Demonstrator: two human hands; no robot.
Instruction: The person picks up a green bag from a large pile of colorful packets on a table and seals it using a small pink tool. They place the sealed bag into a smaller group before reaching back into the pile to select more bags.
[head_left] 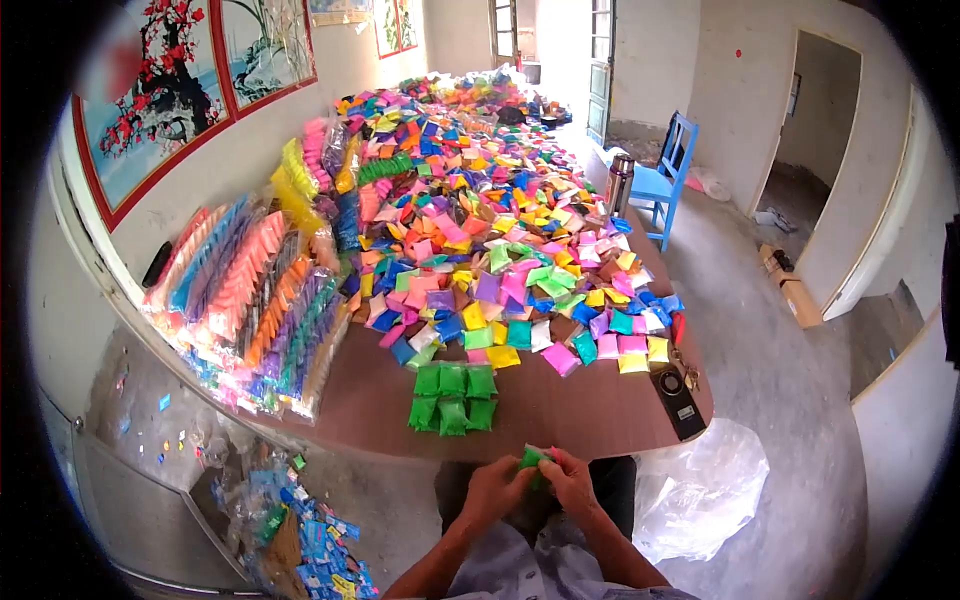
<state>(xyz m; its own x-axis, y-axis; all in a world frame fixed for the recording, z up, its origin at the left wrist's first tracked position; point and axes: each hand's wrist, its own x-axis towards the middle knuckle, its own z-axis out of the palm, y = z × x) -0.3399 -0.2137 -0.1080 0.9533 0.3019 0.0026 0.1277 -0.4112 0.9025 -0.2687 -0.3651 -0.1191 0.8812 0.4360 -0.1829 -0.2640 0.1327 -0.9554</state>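
Just off the table's front edge, both my hands meet over my lap. Between them is a small green packet (pixel 533 457). My left hand (pixel 497 487) pinches it from one side, and my right hand (pixel 570 483) grips it from the other. A bit of pink shows by the right fingertips; I cannot make out what it is. On the brown table (pixel 370 415) ahead, several green packets (pixel 452 381) lie side by side in two rows. Beyond them spreads a large heap of small packets (pixel 480 250) in many colours.
Long clear bags of stacked coloured packets (pixel 250 290) line the table's left side. A black device (pixel 678 403) lies at the right corner, and a thermos (pixel 620 185) stands farther back. A blue chair (pixel 665 180) is beyond. Clear plastic (pixel 700 490) and wrappers (pixel 325 545) are on the floor.
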